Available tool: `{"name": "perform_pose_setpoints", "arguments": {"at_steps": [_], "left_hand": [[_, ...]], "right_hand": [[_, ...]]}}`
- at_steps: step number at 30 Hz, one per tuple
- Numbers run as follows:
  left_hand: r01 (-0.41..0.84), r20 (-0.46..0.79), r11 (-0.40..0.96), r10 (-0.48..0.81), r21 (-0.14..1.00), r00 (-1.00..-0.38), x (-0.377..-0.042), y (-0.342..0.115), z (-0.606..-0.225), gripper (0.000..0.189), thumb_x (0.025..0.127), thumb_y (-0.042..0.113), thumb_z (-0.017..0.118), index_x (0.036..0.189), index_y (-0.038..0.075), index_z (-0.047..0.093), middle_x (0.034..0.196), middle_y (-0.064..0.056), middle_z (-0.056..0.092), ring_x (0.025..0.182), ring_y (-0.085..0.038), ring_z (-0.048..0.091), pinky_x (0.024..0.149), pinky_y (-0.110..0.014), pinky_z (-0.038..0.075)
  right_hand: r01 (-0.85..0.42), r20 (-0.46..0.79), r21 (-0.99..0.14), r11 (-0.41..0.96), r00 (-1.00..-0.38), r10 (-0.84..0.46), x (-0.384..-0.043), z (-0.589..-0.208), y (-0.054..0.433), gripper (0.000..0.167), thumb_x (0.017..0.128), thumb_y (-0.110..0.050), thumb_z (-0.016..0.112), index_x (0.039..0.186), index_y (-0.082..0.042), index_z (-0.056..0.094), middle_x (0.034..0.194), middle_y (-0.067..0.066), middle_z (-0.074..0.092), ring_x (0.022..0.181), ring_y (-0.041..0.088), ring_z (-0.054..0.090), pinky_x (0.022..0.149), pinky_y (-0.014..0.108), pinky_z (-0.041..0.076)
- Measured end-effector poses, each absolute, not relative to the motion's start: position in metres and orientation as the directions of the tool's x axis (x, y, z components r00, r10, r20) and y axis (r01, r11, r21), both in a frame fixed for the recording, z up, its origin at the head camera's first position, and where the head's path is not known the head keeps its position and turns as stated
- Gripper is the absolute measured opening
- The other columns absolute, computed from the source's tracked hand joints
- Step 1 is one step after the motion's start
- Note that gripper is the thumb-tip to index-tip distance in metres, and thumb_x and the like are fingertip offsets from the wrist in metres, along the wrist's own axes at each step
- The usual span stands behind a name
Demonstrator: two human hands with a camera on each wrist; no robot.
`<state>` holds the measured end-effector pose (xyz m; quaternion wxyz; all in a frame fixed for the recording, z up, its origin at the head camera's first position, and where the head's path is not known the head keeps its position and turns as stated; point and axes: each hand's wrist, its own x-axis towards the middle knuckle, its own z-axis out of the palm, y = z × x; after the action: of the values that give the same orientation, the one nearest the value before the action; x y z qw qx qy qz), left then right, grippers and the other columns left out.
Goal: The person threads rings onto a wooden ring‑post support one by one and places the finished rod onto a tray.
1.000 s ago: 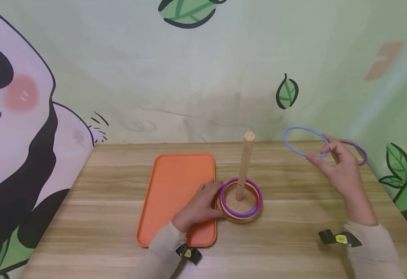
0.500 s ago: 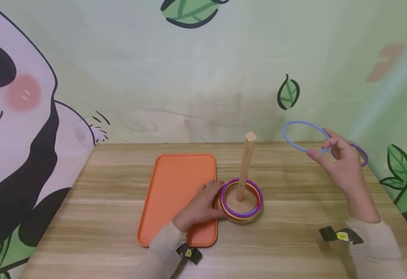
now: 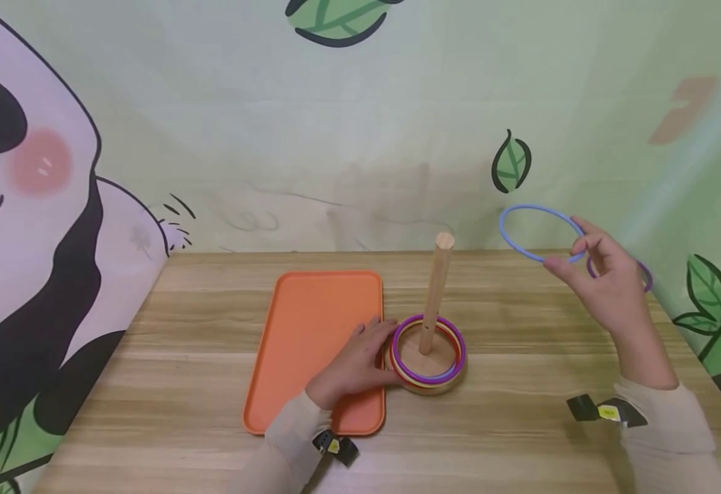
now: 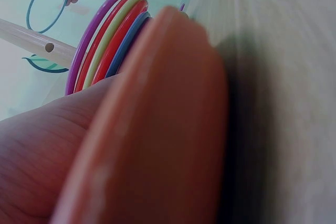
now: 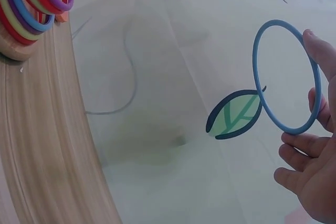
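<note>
A wooden ring-toss stand has an upright peg (image 3: 437, 288) on a round base (image 3: 418, 353). Several rings are stacked around the peg, a purple ring (image 3: 462, 343) on top; red, yellow and blue show beneath in the left wrist view. My left hand (image 3: 352, 367) holds the stand's left side, fingers and thumb spread around the edge of base and rings. Raised to the right of the peg, my right hand (image 3: 610, 288) pinches a thin blue ring (image 5: 255, 66) between thumb and fingers. The ring is tilted, with nothing through it.
An orange tray (image 3: 311, 322) lies left of the stand, partly under my left forearm. Another purple ring (image 3: 648, 278) is at the table's back right, partly hidden behind my right hand. A printed cloth wall (image 3: 366, 137) rises at the table's back edge.
My right hand has risen slightly with the blue ring, covering more of the purple ring behind it. The left hand and stand have stayed in place.
</note>
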<state>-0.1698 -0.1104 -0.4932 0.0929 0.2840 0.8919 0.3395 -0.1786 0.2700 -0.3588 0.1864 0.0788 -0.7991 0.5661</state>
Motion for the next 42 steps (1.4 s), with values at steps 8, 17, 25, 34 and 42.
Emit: {"name": "perform_pose_setpoints", "arguments": {"at_steps": [8,17,25,34,42], "left_hand": [[0.441,0.029,0.604,0.568,0.664,-0.822,-0.17,-0.111,-0.494,0.094,0.086,0.043,0.087,0.16,0.007,0.043,0.165,-0.017,0.041,0.16,-0.039,0.019,0.129,-0.057,0.008],[0.435,0.023,0.607,0.566,0.665,-0.824,-0.17,-0.111,-0.493,0.093,0.086,0.045,0.087,0.16,0.009,0.043,0.165,-0.015,0.042,0.16,-0.038,0.019,0.129,-0.055,0.008],[0.435,0.024,0.603,0.567,0.668,-0.823,-0.17,-0.111,-0.494,0.093,0.086,0.042,0.087,0.16,0.007,0.043,0.165,-0.016,0.041,0.16,-0.039,0.018,0.129,-0.056,0.008],[0.441,0.027,0.604,0.569,0.664,-0.822,-0.17,-0.111,-0.492,0.093,0.086,0.042,0.087,0.16,0.007,0.043,0.164,-0.017,0.042,0.16,-0.039,0.019,0.129,-0.057,0.009],[0.432,0.017,0.608,0.567,0.666,-0.824,-0.169,-0.11,-0.492,0.094,0.087,0.042,0.087,0.161,0.007,0.041,0.165,-0.017,0.041,0.16,-0.038,0.017,0.129,-0.056,0.007]], "right_hand": [[-0.342,0.409,-0.847,0.407,-0.908,0.09,-0.18,-0.351,0.268,0.028,0.093,-0.004,0.08,0.1,0.002,0.053,0.163,0.018,0.045,0.152,0.036,0.04,0.096,0.017,0.038],[-0.41,0.481,-0.816,0.408,-0.873,0.084,-0.176,-0.34,0.261,0.028,0.089,0.004,0.08,0.097,0.003,0.054,0.157,0.015,0.052,0.137,0.016,0.054,0.064,0.015,0.034],[-0.447,0.501,-0.802,0.396,-0.864,0.04,-0.173,-0.331,0.255,0.028,0.089,0.003,0.08,0.097,0.002,0.053,0.158,0.01,0.053,0.146,0.024,0.05,0.054,0.022,0.027],[-0.47,0.517,-0.793,0.388,-0.856,0.02,-0.171,-0.321,0.248,0.028,0.089,0.003,0.08,0.096,0.001,0.053,0.159,0.013,0.052,0.15,0.032,0.043,0.046,0.022,0.026],[-0.51,0.531,-0.811,0.286,-0.847,-0.006,-0.172,-0.317,0.242,0.026,0.088,0.013,0.076,0.096,0.006,0.053,0.157,0.015,0.052,0.152,0.036,0.039,0.053,0.008,0.042]]}}
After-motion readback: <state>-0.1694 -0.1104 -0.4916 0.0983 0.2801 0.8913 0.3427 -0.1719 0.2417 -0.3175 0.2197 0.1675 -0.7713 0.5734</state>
